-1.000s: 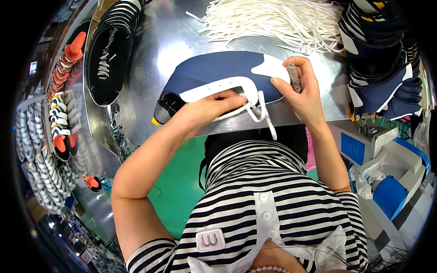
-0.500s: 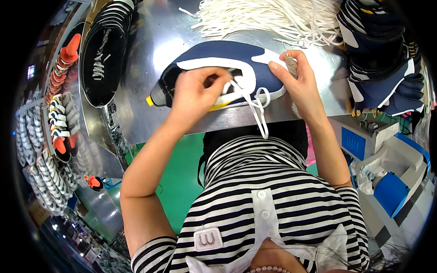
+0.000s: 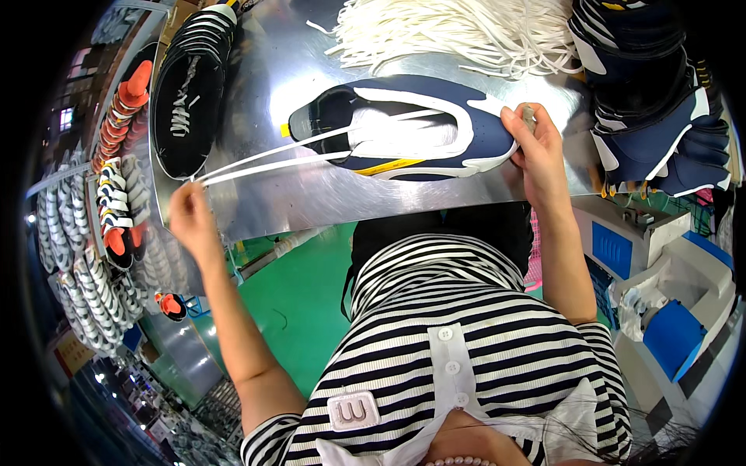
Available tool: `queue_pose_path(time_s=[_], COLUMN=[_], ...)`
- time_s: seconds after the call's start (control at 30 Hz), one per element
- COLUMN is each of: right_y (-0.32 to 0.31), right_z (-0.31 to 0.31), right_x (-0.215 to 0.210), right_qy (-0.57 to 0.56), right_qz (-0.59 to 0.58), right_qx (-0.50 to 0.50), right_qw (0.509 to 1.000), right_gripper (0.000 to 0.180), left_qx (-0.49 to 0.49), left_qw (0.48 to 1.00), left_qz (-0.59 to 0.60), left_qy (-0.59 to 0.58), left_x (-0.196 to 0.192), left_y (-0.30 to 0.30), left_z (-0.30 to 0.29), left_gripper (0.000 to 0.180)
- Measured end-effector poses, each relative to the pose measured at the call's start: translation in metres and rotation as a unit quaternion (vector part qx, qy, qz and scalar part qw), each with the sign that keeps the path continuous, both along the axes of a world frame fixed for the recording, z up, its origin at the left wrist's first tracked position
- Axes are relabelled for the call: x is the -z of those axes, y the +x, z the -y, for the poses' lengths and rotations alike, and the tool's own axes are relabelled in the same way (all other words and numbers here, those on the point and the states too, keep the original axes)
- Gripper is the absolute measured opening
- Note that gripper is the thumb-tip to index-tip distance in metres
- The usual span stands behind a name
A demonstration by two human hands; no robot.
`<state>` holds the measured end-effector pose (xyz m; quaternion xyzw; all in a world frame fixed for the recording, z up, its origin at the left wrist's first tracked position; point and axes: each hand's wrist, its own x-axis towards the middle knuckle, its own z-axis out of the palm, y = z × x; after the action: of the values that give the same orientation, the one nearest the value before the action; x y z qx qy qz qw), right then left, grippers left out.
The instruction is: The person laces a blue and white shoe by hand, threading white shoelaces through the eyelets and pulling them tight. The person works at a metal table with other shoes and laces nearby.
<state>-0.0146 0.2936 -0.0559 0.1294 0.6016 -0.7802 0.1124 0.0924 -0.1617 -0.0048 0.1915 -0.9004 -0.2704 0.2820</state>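
A navy and white shoe upper lies on its side-to-side length on the metal table, its white-edged opening facing up. White laces run taut from that opening toward the left. My left hand pinches their ends, out near the table's left front edge. At the right end of the upper, my right hand grips it, thumb on top and fingers partly hidden. A small grey wrapped handle shows between those fingers; the rest of it is hidden.
A heap of loose white laces covers the far middle of the table. Stacked navy uppers stand at the right. Nested black uppers lie at the left, beyond which shoes line a rack.
My left hand has pulled away from the upper to the left, drawing the loosely looped laces straight. The upper has shifted slightly right and its opening now shows more. My right hand has moved slightly right.
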Motion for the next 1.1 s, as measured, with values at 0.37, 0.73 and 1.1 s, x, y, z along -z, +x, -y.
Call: queue_pose_path(time_s=[0.37, 0.73, 1.1], right_y=[-0.006, -0.001, 0.001], right_z=[0.001, -0.001, -0.007], right_x=[-0.001, 0.004, -0.022], right_qy=[0.198, 0.144, 0.415], right_qz=[-0.050, -0.077, -0.133], right_qx=[-0.077, -0.047, -0.113], right_qw=[0.976, 0.985, 0.893], right_gripper=[0.029, 0.029, 0.026], left_qx=[0.128, 0.095, 0.597], left_qw=[0.699, 0.581, 0.791], left_qz=[-0.069, -0.287, 0.097], left_qy=[0.701, 0.756, 0.090], left_x=[-0.045, -0.034, -0.080], left_y=[-0.085, -0.032, -0.057], left_z=[-0.048, 0.202, -0.190], left_gripper=[0.011, 0.006, 0.009])
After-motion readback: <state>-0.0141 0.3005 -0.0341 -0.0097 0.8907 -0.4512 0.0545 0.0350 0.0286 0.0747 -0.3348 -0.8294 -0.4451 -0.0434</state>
